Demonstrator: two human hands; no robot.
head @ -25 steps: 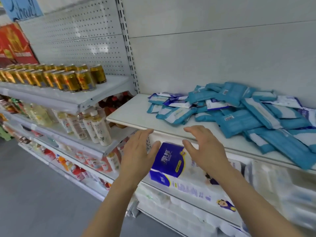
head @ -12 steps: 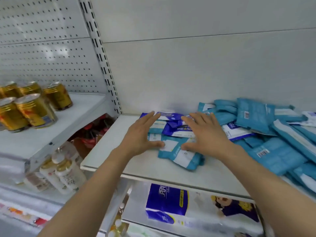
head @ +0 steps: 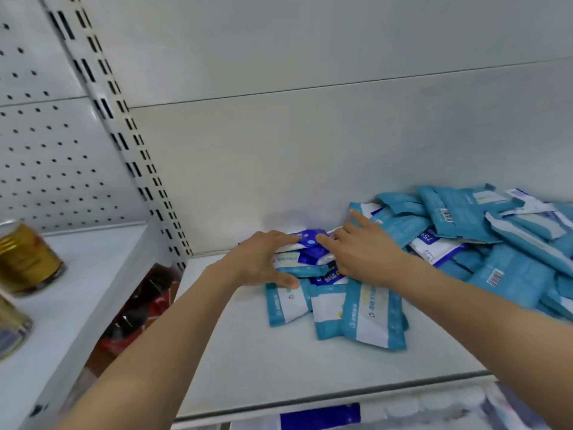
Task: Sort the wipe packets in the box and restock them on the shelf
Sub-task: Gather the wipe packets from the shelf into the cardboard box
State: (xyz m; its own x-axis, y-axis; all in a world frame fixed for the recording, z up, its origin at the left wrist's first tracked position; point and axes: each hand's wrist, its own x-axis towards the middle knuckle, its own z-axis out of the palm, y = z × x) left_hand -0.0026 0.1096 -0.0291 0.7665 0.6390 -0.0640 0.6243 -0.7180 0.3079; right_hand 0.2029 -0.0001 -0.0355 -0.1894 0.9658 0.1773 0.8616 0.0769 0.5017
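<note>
A small stack of dark-blue and white wipe packets point(head: 311, 247) lies at the back of the white shelf point(head: 279, 367). My left hand point(head: 260, 262) grips this stack, fingers over its top and thumb at its front edge. From the right, my right hand point(head: 364, 252) rests on the same stack with straight, spread fingers. Three teal-and-white packets point(head: 372, 315) lie flat just in front of the hands. A big loose heap of teal packets point(head: 496, 243) covers the right part of the shelf. No box is in view.
Gold cans point(head: 28, 259) stand on the neighbouring shelf at the left, with dark bottles point(head: 139, 305) below it. A slotted upright point(head: 130, 150) divides the two bays. A blue tissue pack point(head: 319, 415) shows under the shelf's front edge.
My head and both hands have moved in closer to the shelf. The hands went from lying flat on the left packets to closing in on the dark-blue stack, the left thumb now hooked at its front.
</note>
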